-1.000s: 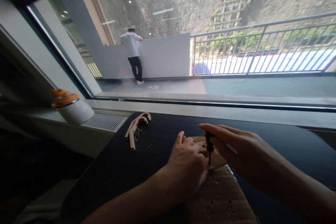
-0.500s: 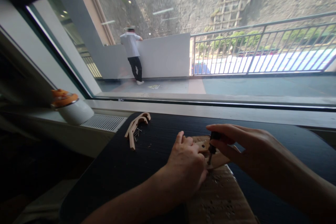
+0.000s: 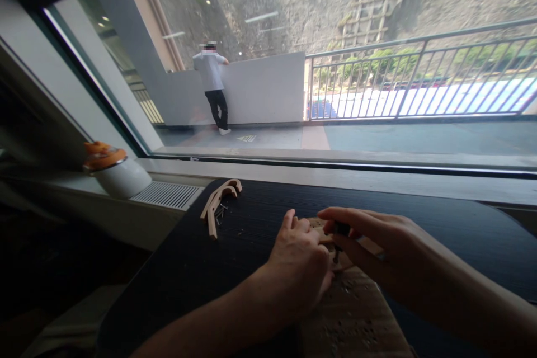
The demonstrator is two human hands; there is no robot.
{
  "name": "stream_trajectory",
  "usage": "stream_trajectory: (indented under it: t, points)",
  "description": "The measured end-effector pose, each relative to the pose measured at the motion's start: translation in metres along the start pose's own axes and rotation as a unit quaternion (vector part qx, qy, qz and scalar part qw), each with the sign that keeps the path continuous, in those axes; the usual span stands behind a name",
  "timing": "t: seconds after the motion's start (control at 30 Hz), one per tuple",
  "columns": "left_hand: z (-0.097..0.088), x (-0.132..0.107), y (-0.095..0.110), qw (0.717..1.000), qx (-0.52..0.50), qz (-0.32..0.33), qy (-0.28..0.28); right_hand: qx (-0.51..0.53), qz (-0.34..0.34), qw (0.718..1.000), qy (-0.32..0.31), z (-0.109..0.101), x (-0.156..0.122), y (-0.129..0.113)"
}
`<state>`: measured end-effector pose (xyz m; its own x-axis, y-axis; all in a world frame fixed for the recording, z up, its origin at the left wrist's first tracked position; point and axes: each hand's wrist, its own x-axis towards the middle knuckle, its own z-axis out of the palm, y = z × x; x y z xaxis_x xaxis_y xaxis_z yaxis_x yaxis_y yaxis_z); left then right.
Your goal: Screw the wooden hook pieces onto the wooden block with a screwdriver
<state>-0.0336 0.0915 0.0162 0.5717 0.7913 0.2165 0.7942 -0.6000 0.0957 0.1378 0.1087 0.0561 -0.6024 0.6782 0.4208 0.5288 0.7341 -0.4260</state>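
As right fingers [image 3: 353, 217] pinch, the screwdriver [image 3: 342, 228] sits between.

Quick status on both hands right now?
Left hand: closed over the wooden piece, holding it; its grip is partly hidden.
Right hand: closed, holding the dark-handled screwdriver between thumb and fingers.

An indoor room, kind unclear: dark surface [image 3: 255, 212] before a wide window [image 3: 335, 166], railed walkway [image 3: 403, 137] and rock slope [image 3: 293, 5] beyond it.

Black table [image 3: 188, 268] beside wide window [image 3: 302, 72]; daylight outside.
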Motion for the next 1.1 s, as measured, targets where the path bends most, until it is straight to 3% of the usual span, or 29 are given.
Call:
stream_trajectory:
  t: [0.37, 0.73, 0.9, 1.1]
  points:
    - [0.001, -0.001, 0.0, 1.0, 0.02, 0.007, -0.009, 0.018, 0.018, 1.0, 0.0, 0.002, -0.004, 0.01]
    - [-0.002, -0.001, 0.001, 0.999, 0.027, 0.003, -0.021, -0.117, -0.008, 0.992, 0.046, 0.0, 0.0, 0.004]
    - [-0.003, 0.0, 0.003, 1.0, 0.014, 0.001, -0.02, -0.053, -0.035, 0.998, 0.027, 0.003, -0.004, 0.001]
    - [-0.002, 0.001, 0.002, 1.0, 0.001, -0.003, -0.011, 0.008, -0.006, 1.0, 0.001, 0.002, -0.002, 0.001]
